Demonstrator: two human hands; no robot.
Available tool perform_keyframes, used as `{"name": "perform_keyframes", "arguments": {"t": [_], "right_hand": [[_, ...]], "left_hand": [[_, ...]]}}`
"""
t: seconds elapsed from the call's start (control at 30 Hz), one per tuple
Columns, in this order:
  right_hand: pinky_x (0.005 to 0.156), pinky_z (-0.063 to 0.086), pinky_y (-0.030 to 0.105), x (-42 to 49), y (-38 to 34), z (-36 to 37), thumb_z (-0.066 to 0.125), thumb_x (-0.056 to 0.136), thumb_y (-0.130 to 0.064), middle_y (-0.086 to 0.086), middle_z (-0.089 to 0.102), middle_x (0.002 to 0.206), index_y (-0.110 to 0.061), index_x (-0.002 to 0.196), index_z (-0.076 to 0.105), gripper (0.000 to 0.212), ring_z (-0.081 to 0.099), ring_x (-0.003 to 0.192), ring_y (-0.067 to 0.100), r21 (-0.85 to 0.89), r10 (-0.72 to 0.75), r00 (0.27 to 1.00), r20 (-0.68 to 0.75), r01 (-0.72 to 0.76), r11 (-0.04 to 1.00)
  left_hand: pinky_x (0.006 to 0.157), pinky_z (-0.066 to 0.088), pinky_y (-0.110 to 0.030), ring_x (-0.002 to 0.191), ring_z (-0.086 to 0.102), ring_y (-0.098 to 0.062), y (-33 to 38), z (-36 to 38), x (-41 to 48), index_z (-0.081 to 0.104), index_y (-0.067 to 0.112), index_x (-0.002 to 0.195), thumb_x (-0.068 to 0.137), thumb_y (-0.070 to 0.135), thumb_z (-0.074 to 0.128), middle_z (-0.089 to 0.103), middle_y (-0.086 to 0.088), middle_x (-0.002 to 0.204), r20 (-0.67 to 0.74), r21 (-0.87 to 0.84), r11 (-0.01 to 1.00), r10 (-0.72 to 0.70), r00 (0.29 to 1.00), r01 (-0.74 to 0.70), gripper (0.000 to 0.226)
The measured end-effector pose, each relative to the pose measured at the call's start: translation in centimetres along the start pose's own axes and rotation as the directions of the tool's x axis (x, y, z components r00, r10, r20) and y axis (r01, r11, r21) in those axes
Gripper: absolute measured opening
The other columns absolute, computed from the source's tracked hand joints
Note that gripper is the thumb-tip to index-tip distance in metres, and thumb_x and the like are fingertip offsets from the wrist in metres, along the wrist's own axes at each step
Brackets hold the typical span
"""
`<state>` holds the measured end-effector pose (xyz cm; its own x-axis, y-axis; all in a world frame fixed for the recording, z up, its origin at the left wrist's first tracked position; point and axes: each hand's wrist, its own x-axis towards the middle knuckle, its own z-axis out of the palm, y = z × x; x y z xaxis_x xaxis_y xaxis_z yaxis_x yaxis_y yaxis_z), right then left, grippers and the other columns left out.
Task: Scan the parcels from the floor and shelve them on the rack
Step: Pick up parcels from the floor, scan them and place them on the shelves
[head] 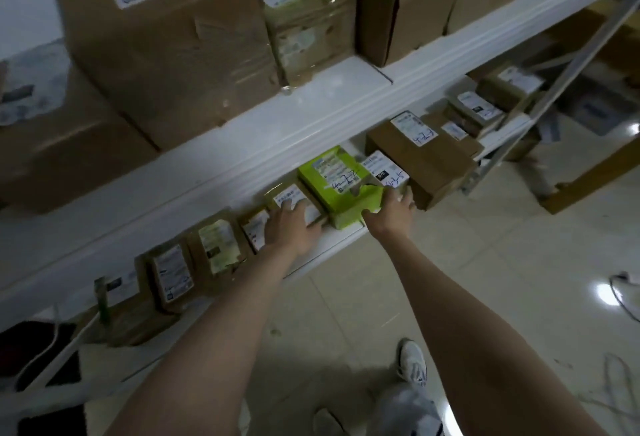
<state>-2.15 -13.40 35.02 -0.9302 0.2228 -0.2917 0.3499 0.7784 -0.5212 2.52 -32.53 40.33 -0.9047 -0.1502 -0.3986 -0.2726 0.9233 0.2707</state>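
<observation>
Two bare hands are reaching to the lower shelf [334,245] of the white rack [311,117], set apart from each other with a green box [349,207] between them. The left hand [294,224] is lying flat, fingers stretched, on a small brown parcel [289,197] just left of the green box. The right hand [391,209] is resting with fairly straight fingers against the green box's near right corner and the near end of a white-labelled parcel [382,169]. The green box is lying label up, its long axis running front to back across the shelf, its near end pointing out at the shelf's front edge. Large cartons [166,55] are sitting on the shelf above.
</observation>
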Motion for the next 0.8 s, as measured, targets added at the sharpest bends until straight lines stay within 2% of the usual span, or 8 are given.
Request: {"name": "perform_keyframes", "arguments": {"t": [0.07, 0.13, 0.23, 0.37, 0.43, 0.53, 0.63, 0.8], "right_hand": [[0.114, 0.031, 0.046, 3.6, 2.4, -0.8, 0.073, 0.083, -0.041, 0.019, 0.007, 0.162, -0.018, 0.154, 0.024, 0.089, 0.024, 0.144, 0.043, 0.175, 0.138, 0.989, -0.056, -0.126, 0.976], [0.115, 0.032, 0.045, 7.0, 4.9, -1.4, 0.075, 0.081, -0.041, 0.021, 0.01, 0.161, -0.021, 0.157, 0.013, 0.1, 0.027, 0.143, 0.041, 0.357, 0.26, 0.964, -0.047, -0.227, 0.906], [0.117, 0.027, 0.041, 11.3, 8.2, -1.8, 0.074, 0.084, -0.041, 0.018, 0.012, 0.161, -0.023, 0.159, 0.005, 0.103, 0.024, 0.146, 0.035, 0.463, 0.302, 0.953, 0.006, -0.27, 0.844], [0.117, 0.027, 0.04, 15.5, 10.1, -1.1, 0.068, 0.091, -0.035, 0.014, 0.013, 0.164, -0.019, 0.159, 0.012, 0.09, 0.024, 0.147, 0.034, 0.346, 0.2, 0.979, 0.032, -0.198, 0.917], [0.113, 0.033, 0.042, 16.8, 10.2, 0.0, 0.065, 0.09, -0.038, 0.012, 0.019, 0.162, -0.019, 0.154, 0.029, 0.076, 0.032, 0.142, 0.036, 0.261, 0.155, 0.987, 0.04, -0.161, 0.952], [0.103, 0.044, 0.043, 17.6, 10.0, 1.2, 0.061, 0.087, -0.038, 0.01, 0.035, 0.15, -0.019, 0.131, 0.054, 0.048, 0.05, 0.122, 0.039, 0.205, 0.064, 0.997, 0.036, -0.07, 0.976], [0.096, 0.048, 0.042, 17.7, 10.0, 1.6, 0.057, 0.088, -0.034, 0.009, 0.04, 0.144, -0.015, 0.122, 0.059, 0.039, 0.056, 0.111, 0.04, 0.159, -0.017, 0.999, 0.029, 0.012, 0.987], [0.101, 0.045, 0.039, 18.5, 10.2, 0.8, 0.054, 0.093, -0.03, 0.009, 0.029, 0.158, -0.011, 0.13, 0.057, 0.042, 0.053, 0.122, 0.039, 0.124, -0.061, 0.994, 0.092, 0.049, 0.991]], "left_hand": [[0.115, 0.033, -0.046, 0.146, 0.026, -0.037, 3.0, 1.1, 2.6, 0.029, 0.027, 0.157, 0.097, 0.05, 0.055, 0.024, -0.01, 0.163, 0.007, 0.054, 0.996, 0.071, 0.997, -0.071, 0.069], [0.115, 0.034, -0.047, 0.147, 0.023, -0.037, 5.8, 2.5, 5.1, 0.024, 0.029, 0.158, 0.098, 0.048, 0.055, 0.018, -0.008, 0.166, 0.026, 0.121, 0.982, 0.141, 0.99, -0.143, 0.07], [0.115, 0.033, -0.047, 0.148, 0.019, -0.037, 9.9, 4.6, 8.5, 0.02, 0.032, 0.158, 0.099, 0.046, 0.053, 0.015, -0.006, 0.166, 0.059, 0.199, 0.953, 0.222, 0.973, -0.23, 0.069], [0.116, 0.032, -0.049, 0.151, 0.01, -0.037, 14.6, 7.4, 13.0, 0.017, 0.033, 0.159, 0.101, 0.042, 0.051, 0.007, -0.004, 0.168, 0.099, 0.269, 0.925, 0.249, 0.964, -0.267, 0.068], [0.117, 0.032, -0.051, 0.153, 0.005, -0.036, 16.2, 8.7, 14.9, 0.013, 0.033, 0.16, 0.102, 0.043, 0.049, 0.003, -0.001, 0.169, 0.129, 0.298, 0.916, 0.24, 0.962, -0.268, 0.069], [0.118, 0.028, -0.051, 0.154, 0.004, -0.035, 17.8, 10.0, 16.7, 0.009, 0.03, 0.161, 0.104, 0.042, 0.046, 0.005, -0.003, 0.168, 0.165, 0.363, 0.893, 0.219, 0.962, -0.266, 0.069], [0.115, 0.03, -0.049, 0.149, 0.017, -0.036, 18.4, 11.1, 17.9, 0.02, 0.023, 0.158, 0.102, 0.036, 0.05, 0.021, -0.01, 0.163, 0.185, 0.442, 0.861, 0.186, 0.965, -0.251, 0.065], [0.117, 0.028, -0.048, 0.151, 0.015, -0.035, 18.2, 11.9, 19.2, 0.023, 0.017, 0.156, 0.102, 0.028, 0.048, 0.022, -0.011, 0.162, 0.199, 0.555, 0.803, 0.126, 0.972, -0.217, 0.06]]}}
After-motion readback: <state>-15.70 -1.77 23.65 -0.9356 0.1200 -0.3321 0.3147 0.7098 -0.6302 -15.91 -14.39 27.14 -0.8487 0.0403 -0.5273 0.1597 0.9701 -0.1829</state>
